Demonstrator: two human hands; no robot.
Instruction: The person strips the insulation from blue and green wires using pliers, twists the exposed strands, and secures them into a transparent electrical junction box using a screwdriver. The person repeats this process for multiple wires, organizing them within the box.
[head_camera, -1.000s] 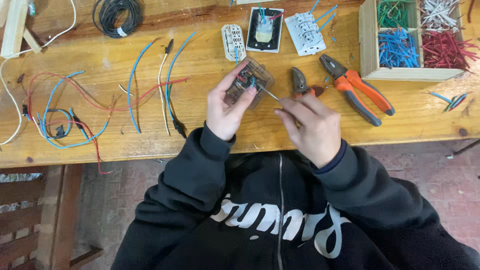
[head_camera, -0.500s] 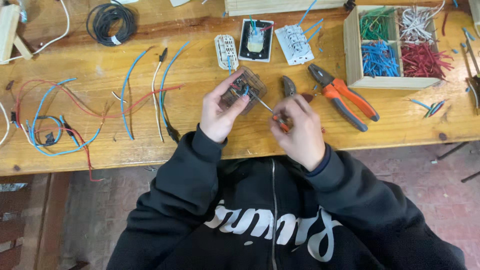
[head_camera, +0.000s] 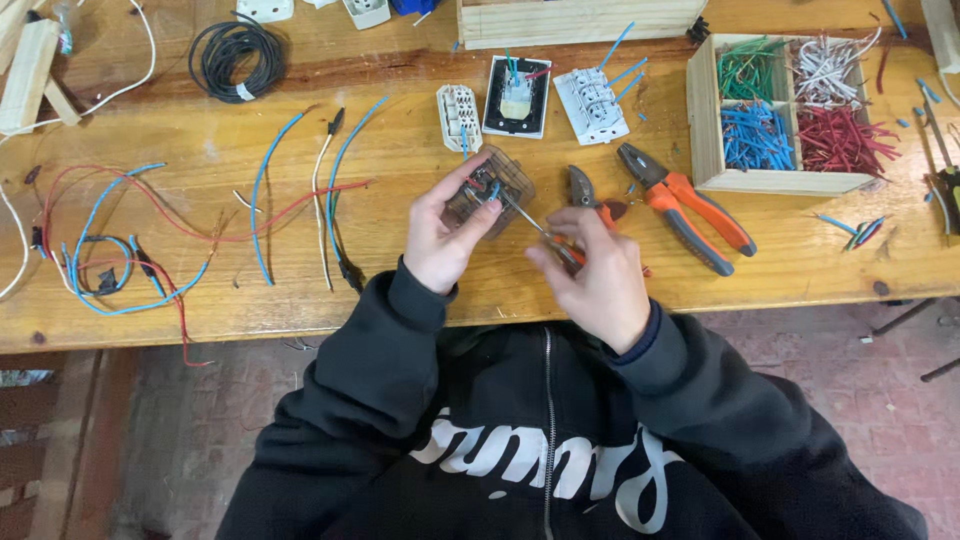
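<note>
My left hand (head_camera: 443, 232) holds a small clear-cased electrical module (head_camera: 492, 186) with coloured wiring inside, tilted above the wooden bench (head_camera: 400, 290). My right hand (head_camera: 597, 275) grips a thin screwdriver (head_camera: 528, 221) with an orange handle; its metal tip points into the module. Both hands hover close together near the bench's front edge, just above my dark hoodie.
Orange-handled pliers (head_camera: 690, 212) and smaller cutters (head_camera: 583, 187) lie right of my hands. White switch parts (head_camera: 594, 104) and a black-framed one (head_camera: 518, 97) sit behind. A wooden box (head_camera: 704, 130) holds cut wire pieces. Loose blue and red wires (head_camera: 140, 250) and a black coil (head_camera: 237, 52) lie left.
The view has drifted slightly, so the bench items sit further left. My hands stay together on the module and screwdriver with barely any shift.
</note>
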